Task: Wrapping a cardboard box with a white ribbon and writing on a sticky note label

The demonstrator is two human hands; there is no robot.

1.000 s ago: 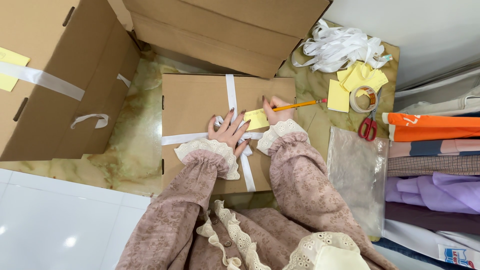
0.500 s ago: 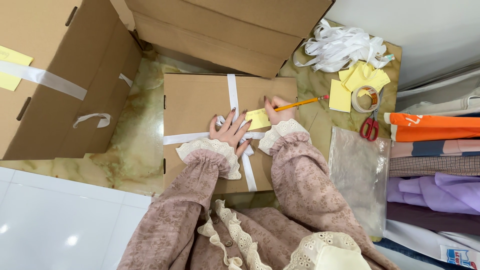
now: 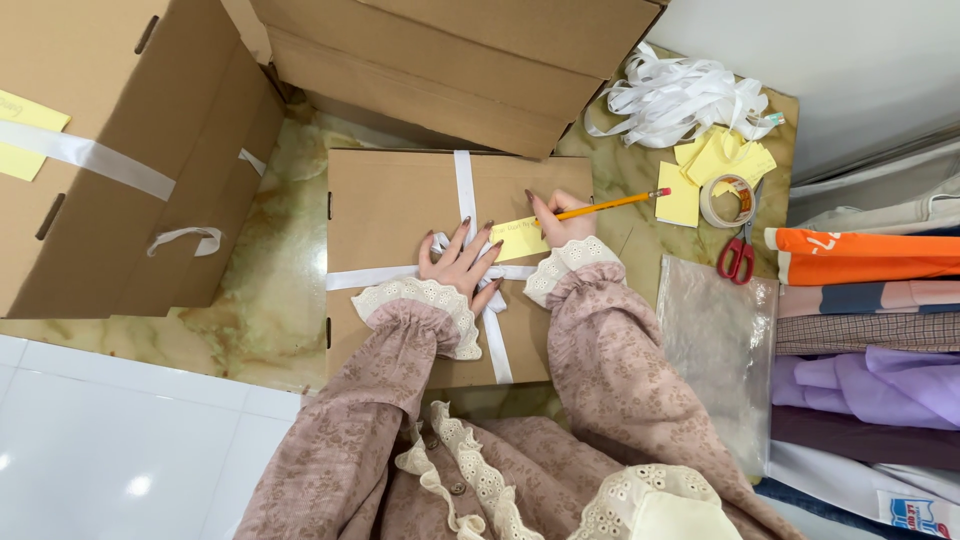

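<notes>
Pinning the work down was your left hand (image 3: 462, 262): its fingers lay spread flat, gripping nothing, on the flat cardboard box (image 3: 400, 215) where the white ribbon (image 3: 466, 190) crossed, likely to keep box and note from sliding. Off to the far left stood a large open carton (image 3: 130, 150), ribbon-strapped, contents hidden. At the box's middle sat the yellow sticky note (image 3: 520, 238), just beside your left fingertips. Your right hand (image 3: 562, 218) had its fingers closed around an orange pencil (image 3: 610, 205), tip down at the note, as for writing. Further right on the marbled desk (image 3: 250, 300) lay loose ribbon (image 3: 680, 100), spare yellow notes (image 3: 715, 165), a tape roll (image 3: 727, 200), red scissors (image 3: 738, 258) and folded clothes (image 3: 865, 330).
</notes>
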